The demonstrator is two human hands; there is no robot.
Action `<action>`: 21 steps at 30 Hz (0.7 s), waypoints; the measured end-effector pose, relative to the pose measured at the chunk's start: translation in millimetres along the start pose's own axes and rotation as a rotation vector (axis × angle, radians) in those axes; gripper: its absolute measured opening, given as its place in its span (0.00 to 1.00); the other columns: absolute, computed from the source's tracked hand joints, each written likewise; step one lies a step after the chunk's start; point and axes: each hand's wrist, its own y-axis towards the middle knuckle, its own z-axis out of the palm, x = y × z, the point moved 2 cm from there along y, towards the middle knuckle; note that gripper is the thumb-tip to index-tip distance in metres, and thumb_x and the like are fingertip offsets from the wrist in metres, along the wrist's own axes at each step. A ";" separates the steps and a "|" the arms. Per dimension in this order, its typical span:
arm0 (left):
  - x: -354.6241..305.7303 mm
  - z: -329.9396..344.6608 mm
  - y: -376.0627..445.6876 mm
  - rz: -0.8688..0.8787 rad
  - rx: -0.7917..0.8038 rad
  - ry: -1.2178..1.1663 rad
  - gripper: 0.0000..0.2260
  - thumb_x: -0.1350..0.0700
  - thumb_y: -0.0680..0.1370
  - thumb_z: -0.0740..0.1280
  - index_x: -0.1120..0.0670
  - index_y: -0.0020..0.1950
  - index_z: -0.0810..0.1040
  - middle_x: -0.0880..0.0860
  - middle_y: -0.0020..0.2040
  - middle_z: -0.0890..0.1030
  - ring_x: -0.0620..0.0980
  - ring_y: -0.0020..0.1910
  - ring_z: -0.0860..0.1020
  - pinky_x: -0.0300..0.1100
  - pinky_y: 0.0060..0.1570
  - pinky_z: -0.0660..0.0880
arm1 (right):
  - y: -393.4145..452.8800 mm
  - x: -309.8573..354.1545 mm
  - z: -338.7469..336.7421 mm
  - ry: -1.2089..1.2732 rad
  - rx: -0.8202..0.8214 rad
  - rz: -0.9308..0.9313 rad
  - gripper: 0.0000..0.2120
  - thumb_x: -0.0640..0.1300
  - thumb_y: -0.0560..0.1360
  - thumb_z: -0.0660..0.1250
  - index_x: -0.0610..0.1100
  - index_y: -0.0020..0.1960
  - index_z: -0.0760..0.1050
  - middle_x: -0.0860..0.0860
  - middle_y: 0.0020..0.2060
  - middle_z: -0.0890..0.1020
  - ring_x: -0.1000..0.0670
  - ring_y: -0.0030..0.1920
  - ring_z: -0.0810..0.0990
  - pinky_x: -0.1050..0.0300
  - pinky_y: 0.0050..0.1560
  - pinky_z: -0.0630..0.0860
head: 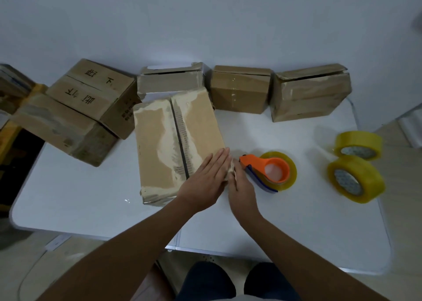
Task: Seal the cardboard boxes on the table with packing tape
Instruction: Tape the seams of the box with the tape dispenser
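1. The box [178,145] lay mid-table [91,200], flaps closed, a dark seam running down its top
2. The left hand [205,177] rested flat on the box's near right corner, fingers straight and together, gripping nothing
3. The right hand [242,186] was against the box's right side; its fingers were hidden, so its hold could not be told
4. The dispenser [269,170], orange with a tape roll, lay just beside the right hand
5. Two spare rolls [356,163] sat well right; more boxes [239,88] lined the far edge
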 end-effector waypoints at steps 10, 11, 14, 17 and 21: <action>19.7 -46.2 -29.0 -0.039 -0.174 -0.459 0.28 0.48 0.83 0.60 0.56 0.80 0.58 0.54 0.82 0.53 0.48 0.79 0.56 0.42 0.77 0.51 | 6.4 -3.5 -9.1 -0.165 -0.014 -0.123 0.23 0.48 0.83 0.56 0.45 0.76 0.60 0.49 0.71 0.71 0.51 0.68 0.71 0.59 0.67 0.68; 26.8 -56.0 -47.2 -0.128 -0.270 -0.511 0.26 0.50 0.83 0.62 0.54 0.79 0.60 0.50 0.81 0.55 0.45 0.78 0.57 0.39 0.76 0.54 | 5.6 -1.1 -9.6 -0.237 -0.027 -0.169 0.25 0.51 0.82 0.56 0.46 0.77 0.59 0.49 0.73 0.68 0.50 0.72 0.68 0.54 0.71 0.66; 59.0 -61.5 -116.3 -0.624 -0.536 -0.680 0.19 0.52 0.83 0.62 0.49 0.75 0.69 0.43 0.77 0.63 0.37 0.74 0.62 0.36 0.70 0.63 | -2.1 20.7 2.4 -0.518 0.020 -0.459 0.24 0.50 0.83 0.56 0.46 0.77 0.60 0.53 0.76 0.61 0.52 0.77 0.56 0.55 0.76 0.54; 87.0 -33.2 -173.5 -1.251 -0.637 -1.115 0.14 0.50 0.83 0.62 0.48 0.69 0.73 0.49 0.72 0.72 0.45 0.67 0.71 0.44 0.65 0.69 | -10.3 41.9 37.6 -0.747 0.209 -0.720 0.25 0.53 0.82 0.53 0.48 0.77 0.59 0.53 0.77 0.59 0.51 0.78 0.54 0.51 0.77 0.53; 89.3 1.9 -195.3 -1.409 -0.603 -1.939 0.19 0.46 0.83 0.61 0.58 0.64 0.77 0.55 0.60 0.82 0.50 0.56 0.80 0.42 0.58 0.73 | -6.1 52.0 87.0 -0.990 0.322 -0.842 0.27 0.59 0.81 0.53 0.51 0.77 0.59 0.53 0.78 0.59 0.47 0.78 0.55 0.46 0.75 0.54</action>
